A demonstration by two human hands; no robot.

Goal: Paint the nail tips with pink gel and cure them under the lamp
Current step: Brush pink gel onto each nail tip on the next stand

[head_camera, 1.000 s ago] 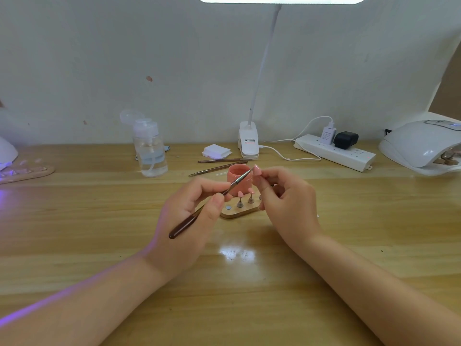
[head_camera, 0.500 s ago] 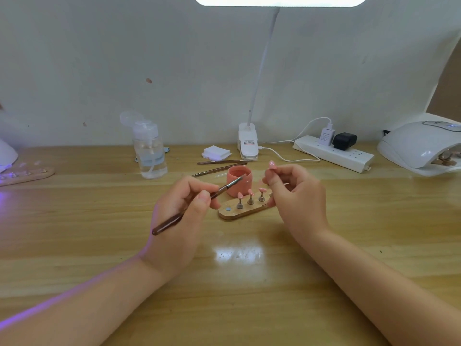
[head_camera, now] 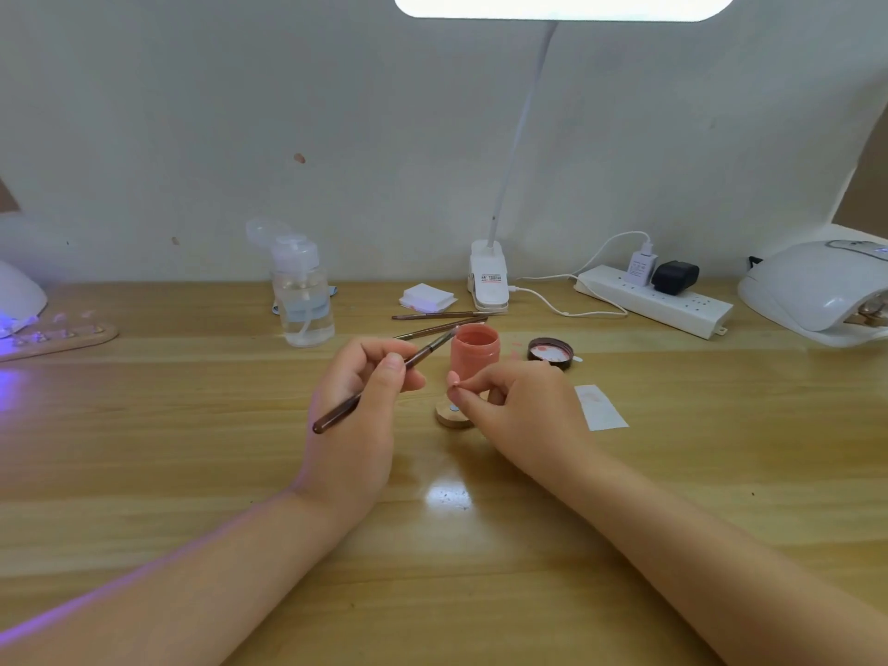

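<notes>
- The right hand (head_camera: pixel 516 406) pinches a pink nail tip (head_camera: pixel 453 378) just above the wooden holder (head_camera: pixel 451 417); half a second ago it held the tip higher, beside the pot.
- That lowering suggests the painted tip is going back onto its stand, so another can be coated.
- The left hand (head_camera: pixel 358 391) grips the brush (head_camera: pixel 379 380), bristles at the rim of the open gel pot (head_camera: pixel 474 350).
- The hand covers most of the holder; earlier three tips stood there, though I can't count them now.
- One pot, one lid (head_camera: pixel 550 351), two spare brushes (head_camera: pixel 439 322) behind.
- Two curing lamps: right (head_camera: pixel 812 290) and left (head_camera: pixel 19 295).
</notes>
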